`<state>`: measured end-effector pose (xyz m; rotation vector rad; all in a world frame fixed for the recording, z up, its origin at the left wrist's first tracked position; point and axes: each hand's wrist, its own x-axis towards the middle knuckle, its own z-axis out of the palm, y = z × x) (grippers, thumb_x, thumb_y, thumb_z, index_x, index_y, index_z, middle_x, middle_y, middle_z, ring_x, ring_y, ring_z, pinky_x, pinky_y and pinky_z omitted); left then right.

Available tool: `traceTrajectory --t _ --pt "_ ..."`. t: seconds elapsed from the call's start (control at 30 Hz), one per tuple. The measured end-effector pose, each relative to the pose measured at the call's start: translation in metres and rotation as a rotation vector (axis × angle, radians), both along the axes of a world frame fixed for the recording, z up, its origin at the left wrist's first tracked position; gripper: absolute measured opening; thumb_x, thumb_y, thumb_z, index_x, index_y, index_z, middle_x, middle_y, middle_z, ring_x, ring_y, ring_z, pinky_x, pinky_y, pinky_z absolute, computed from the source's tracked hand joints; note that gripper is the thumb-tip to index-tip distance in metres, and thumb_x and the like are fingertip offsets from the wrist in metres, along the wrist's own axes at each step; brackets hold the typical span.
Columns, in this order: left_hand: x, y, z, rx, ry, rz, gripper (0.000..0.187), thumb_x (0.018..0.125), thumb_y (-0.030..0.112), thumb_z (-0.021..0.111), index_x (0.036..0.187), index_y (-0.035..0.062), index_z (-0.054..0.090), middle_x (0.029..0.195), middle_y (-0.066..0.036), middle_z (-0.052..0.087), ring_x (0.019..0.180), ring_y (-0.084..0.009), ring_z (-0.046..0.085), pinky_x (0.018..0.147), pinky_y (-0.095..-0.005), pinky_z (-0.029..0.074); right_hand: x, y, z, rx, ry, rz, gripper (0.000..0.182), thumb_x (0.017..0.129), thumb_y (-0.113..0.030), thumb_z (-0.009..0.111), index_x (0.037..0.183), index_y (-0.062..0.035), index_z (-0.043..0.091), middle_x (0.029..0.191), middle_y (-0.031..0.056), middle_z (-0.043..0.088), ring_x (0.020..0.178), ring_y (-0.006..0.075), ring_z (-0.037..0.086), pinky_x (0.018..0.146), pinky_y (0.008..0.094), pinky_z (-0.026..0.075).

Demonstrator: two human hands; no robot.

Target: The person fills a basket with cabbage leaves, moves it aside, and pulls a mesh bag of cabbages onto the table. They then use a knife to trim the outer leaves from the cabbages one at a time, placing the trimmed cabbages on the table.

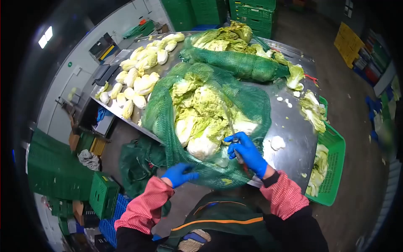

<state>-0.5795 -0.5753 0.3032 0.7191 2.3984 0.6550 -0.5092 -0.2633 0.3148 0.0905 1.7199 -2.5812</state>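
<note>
A green mesh sack [247, 101] lies open on the steel table [294, 130], full of napa cabbages [201, 122]. My right hand [247, 152], in a blue glove, rests on the sack's opening and grips a small knife [238, 154] with its handle running down toward my wrist. My left hand [179, 174], also gloved in blue, pinches the sack's near edge at the table's front. Both arms wear red checked sleeves.
A second filled mesh sack [235, 59] lies behind the first. Trimmed pale cabbages [138, 80] are piled at the table's far left. A green basket [331, 168] of leaf scraps hangs at the right edge. Green crates [54, 172] stand on the floor at left.
</note>
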Motion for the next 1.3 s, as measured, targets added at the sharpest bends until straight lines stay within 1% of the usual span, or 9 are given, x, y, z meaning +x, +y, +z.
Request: traceTrajectory --t 0.13,0.27,0.3,0.5,0.77,0.93,1.03,1.17,1.3 --pt "-0.06 0.044 0.05 0.677 -0.354 0.316 0.043 0.095 0.029 0.051 0.133 0.0086 0.051 0.111 -0.007 0.064 0.103 -0.0144 0.06 0.089 -0.0317 0.044 -0.031 -0.026 -0.054 -0.177 -0.448 -0.083 0.03 0.088 -0.042 0.06 0.088 -0.0126 0.059 0.062 0.0014 0.05 0.052 0.0139 0.052 0.044 0.0292 0.042" --pt "-0.17 0.049 -0.081 0.252 -0.09 0.138 0.057 0.089 0.038 0.06 0.127 -0.0038 0.052 0.125 -0.019 0.058 0.115 -0.0283 0.057 0.099 -0.0348 0.042 -0.035 -0.049 -0.103 0.161 -0.483 -0.232 0.051 0.087 -0.056 0.055 0.094 -0.0058 0.057 0.06 0.0086 0.057 0.045 0.0165 0.052 0.04 0.0322 0.042" --pt "-0.165 0.06 -0.074 -0.036 0.034 0.07 0.064 0.084 0.044 0.063 0.123 -0.0055 0.055 0.119 -0.022 0.06 0.113 -0.0307 0.058 0.099 -0.0354 0.042 -0.037 -0.05 -0.109 0.193 -0.521 -0.21 0.054 0.087 -0.058 0.054 0.096 -0.0053 0.058 0.064 0.0098 0.059 0.046 0.0157 0.051 0.039 0.0306 0.042" --pt "-0.148 0.093 -0.034 -0.275 0.251 -0.169 0.066 0.079 0.06 0.055 0.107 -0.0005 0.062 0.093 -0.027 0.065 0.091 -0.0424 0.062 0.082 -0.0462 0.048 -0.051 -0.061 -0.132 -0.128 -0.69 -0.223 0.066 0.083 -0.069 0.05 0.102 -0.0064 0.06 0.059 0.0093 0.055 0.042 0.015 0.045 0.036 0.0301 0.033" --pt "-0.123 0.096 -0.045 -0.067 0.195 0.137 0.074 0.075 0.057 0.065 0.113 -0.0058 0.059 0.104 -0.029 0.061 0.094 -0.0385 0.06 0.084 -0.0419 0.047 -0.06 -0.06 -0.121 -0.149 -0.523 -0.262 0.06 0.079 -0.068 0.058 0.083 -0.0077 0.063 0.052 0.0023 0.043 0.043 0.0146 0.039 0.041 0.0298 0.031" --pt "-0.113 0.083 -0.088 0.2 0.017 0.234 0.069 0.081 0.043 0.069 0.125 -0.0077 0.05 0.117 -0.022 0.058 0.1 -0.027 0.058 0.085 -0.0365 0.046 -0.041 -0.027 -0.106 0.315 -0.442 -0.264 0.07 0.079 -0.074 0.052 0.068 -0.0048 0.057 0.052 0.006 0.047 0.048 0.0169 0.049 0.043 0.0341 0.037" --pt "-0.088 0.103 -0.079 0.54 -0.243 0.313 0.066 0.088 0.027 0.066 0.136 -0.0057 0.037 0.128 -0.017 0.05 0.107 -0.0225 0.054 0.085 -0.033 0.046 -0.009 0.016 -0.037 0.387 -0.338 -0.312 0.069 0.078 -0.072 0.054 0.087 -0.0036 0.06 0.064 0.0115 0.056 0.054 0.0247 0.056 0.054 0.0379 0.045" --pt "0.014 0.205 0.033 0.889 -0.536 0.293 0.058 0.091 0.024 0.061 0.139 0.0021 0.035 0.12 -0.009 0.053 0.102 -0.0174 0.053 0.079 -0.0295 0.047 0.038 0.099 0.045 1.172 -0.074 -0.479 0.065 0.076 -0.061 0.064 0.122 -0.014 0.058 0.095 0.0175 0.066 0.084 0.0367 0.064 0.076 0.0414 0.051" --pt "0.041 0.23 -0.013 0.281 -0.737 -0.2 0.045 0.093 0.024 0.059 0.131 0.0046 0.047 0.123 -0.009 0.057 0.109 -0.0192 0.055 0.088 -0.0307 0.049 0.065 0.148 0.035 1.323 -0.032 -0.329 0.067 0.077 -0.056 0.067 0.129 -0.0143 0.055 0.111 0.0154 0.065 0.094 0.0297 0.065 0.083 0.0356 0.051"
